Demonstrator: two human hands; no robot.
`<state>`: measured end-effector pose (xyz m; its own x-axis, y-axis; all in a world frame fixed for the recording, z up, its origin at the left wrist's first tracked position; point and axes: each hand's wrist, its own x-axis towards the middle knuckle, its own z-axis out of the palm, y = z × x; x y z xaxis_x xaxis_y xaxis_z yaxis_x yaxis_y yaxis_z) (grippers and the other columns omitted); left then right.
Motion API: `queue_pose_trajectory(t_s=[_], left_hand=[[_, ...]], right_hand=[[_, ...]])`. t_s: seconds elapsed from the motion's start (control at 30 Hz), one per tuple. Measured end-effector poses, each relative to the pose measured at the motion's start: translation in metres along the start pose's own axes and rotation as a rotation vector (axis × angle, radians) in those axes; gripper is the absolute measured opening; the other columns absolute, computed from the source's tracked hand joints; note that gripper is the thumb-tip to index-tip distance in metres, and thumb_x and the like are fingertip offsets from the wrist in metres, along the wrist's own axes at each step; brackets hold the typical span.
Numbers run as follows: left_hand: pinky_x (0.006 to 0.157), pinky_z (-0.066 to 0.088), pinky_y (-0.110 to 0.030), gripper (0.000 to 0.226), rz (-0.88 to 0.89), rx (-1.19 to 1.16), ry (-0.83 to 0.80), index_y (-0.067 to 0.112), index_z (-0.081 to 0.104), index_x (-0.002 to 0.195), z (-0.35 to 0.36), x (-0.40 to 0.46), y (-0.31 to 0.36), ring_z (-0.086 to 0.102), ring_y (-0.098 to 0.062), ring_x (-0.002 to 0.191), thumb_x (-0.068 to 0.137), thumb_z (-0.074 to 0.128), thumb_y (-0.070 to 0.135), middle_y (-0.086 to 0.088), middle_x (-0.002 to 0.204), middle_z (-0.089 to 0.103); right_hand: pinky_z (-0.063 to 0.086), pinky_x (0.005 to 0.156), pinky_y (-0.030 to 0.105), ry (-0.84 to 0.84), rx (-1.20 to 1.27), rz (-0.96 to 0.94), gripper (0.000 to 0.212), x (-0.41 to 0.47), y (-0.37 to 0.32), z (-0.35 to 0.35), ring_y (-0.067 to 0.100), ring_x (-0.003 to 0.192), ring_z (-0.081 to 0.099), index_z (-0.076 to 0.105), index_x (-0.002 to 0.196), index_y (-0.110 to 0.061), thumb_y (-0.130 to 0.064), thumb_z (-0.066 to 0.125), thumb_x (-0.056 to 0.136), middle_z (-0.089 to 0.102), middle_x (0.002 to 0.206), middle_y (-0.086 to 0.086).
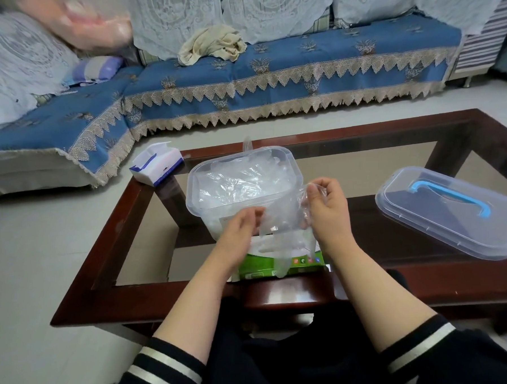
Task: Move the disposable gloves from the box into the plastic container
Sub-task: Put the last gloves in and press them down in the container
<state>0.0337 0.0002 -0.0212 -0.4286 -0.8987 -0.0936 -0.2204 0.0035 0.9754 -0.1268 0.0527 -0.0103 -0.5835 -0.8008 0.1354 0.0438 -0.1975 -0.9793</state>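
A clear plastic container [197,180] stands open on the glass coffee table, holding several crumpled transparent gloves [240,179]. In front of it, near the table's front edge, lies a green and white glove box [297,264], partly hidden by my arms. Between the two, a transparent glove [280,219] is stretched in the air. My left hand [242,230] pinches its left side and my right hand [325,205] grips its right side. The glove's fingers hang down over the box.
The container's clear lid [453,210] with a blue handle lies at the table's right. A white and blue tissue pack [157,164] sits at the far left corner. A dark wooden frame [102,252] rims the table. A blue sofa [269,73] stands behind.
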Motion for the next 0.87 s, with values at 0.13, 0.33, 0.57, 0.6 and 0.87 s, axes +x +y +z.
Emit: queue_pose_trajectory(t_s=[0.13,0.33,0.57,0.6,0.87], left_hand=[[0.086,0.052,-0.030,0.071,-0.085,-0.446,-0.125,0.019,0.049,0.128,0.003,-0.004,0.029,0.066,-0.026,0.107,0.084,0.019,0.067,-0.014,0.111,0.070],[0.073,0.049,-0.025,0.020,0.063,-0.106,-0.096,0.022,0.066,0.105,0.002,0.005,0.048,0.066,-0.010,0.079,0.089,0.065,0.011,0.002,0.099,0.074],[0.054,0.043,-0.018,0.026,0.112,0.196,-0.188,0.013,0.073,0.089,-0.006,0.022,0.065,0.053,-0.004,0.060,0.087,0.058,-0.009,0.006,0.079,0.070],[0.054,0.043,-0.018,0.032,0.111,0.247,-0.181,0.014,0.074,0.085,-0.007,0.025,0.068,0.052,-0.004,0.059,0.087,0.055,-0.011,0.006,0.076,0.069],[0.062,0.040,-0.025,0.062,0.088,0.596,-0.169,0.029,0.076,0.081,-0.018,0.055,0.096,0.046,-0.009,0.058,0.082,0.035,-0.017,-0.005,0.067,0.058]], right_hand=[[0.035,0.035,0.020,-0.093,0.036,0.049,0.013,0.000,-0.002,-0.001,0.011,0.038,0.042,0.053,0.095,-0.020,-0.009,0.047,0.099,0.065,0.076,0.004],[0.034,0.033,0.019,-0.257,0.030,0.105,0.022,0.005,-0.002,-0.010,0.009,0.037,0.036,0.060,0.108,-0.023,-0.006,0.052,0.097,0.061,0.079,0.019],[0.039,0.037,0.020,-0.232,0.031,0.061,0.025,0.008,-0.003,-0.013,0.003,0.048,0.045,0.059,0.111,-0.027,-0.011,0.061,0.092,0.062,0.076,0.004],[0.042,0.043,0.020,-0.218,0.037,0.062,0.025,0.009,-0.003,-0.013,0.004,0.053,0.051,0.059,0.110,-0.029,-0.014,0.064,0.090,0.064,0.076,0.003],[0.049,0.082,0.032,-0.092,0.049,-0.010,0.046,0.021,0.006,-0.023,0.013,0.079,0.061,0.051,0.121,-0.033,-0.011,0.070,0.085,0.063,0.082,0.002]])
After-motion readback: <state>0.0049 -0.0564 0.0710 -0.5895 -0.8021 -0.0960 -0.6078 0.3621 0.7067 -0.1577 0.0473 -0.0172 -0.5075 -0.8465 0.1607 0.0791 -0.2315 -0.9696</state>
